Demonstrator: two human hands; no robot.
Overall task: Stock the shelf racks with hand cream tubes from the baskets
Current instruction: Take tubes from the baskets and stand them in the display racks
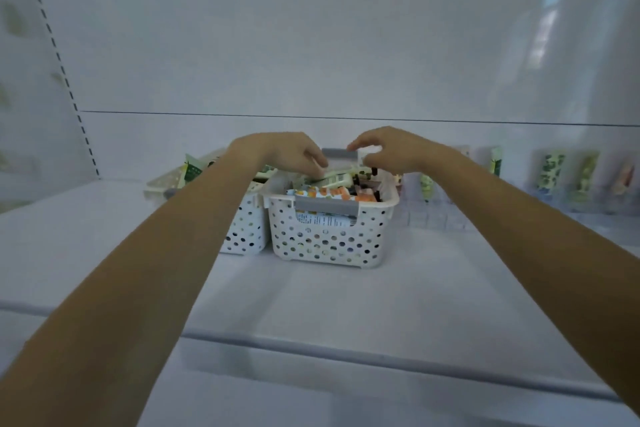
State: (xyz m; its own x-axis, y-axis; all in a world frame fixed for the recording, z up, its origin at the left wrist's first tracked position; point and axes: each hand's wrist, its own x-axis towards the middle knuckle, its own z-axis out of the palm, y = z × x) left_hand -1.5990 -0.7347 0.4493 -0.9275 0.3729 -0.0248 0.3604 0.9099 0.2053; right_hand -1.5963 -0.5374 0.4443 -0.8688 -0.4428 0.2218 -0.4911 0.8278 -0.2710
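Over the front basket (329,243), in the middle of the white shelf (311,305), both of the person's bare arms reach in from the near edge. The left hand (294,152) hangs above the basket's far left corner. Its fingers bend down, and their tips meet a pale tube (337,179) on top of the pile. Whether this grip closes round the tube or only touches it cannot be told. The tube lies almost flat. Its long axis runs left to right across the basket, with the dark cap pointing right.

The right hand (391,149) hovers at the basket's far right corner, by the grey far handle (339,153). Thumb and forefinger curve toward each other with something pale between them. It is unclear whether this grip pinches anything.

Nearer in the basket, an orange-patterned tube (332,192) also lies crosswise among others heaped at mixed angles.

Touching the basket's left side stands a second basket (242,229), also perforated. Beyond that one, a green tube (192,170) leans upright. To the right of the front basket, clear racks (433,215) hold blurred rack tubes (550,166) standing on end in a row.
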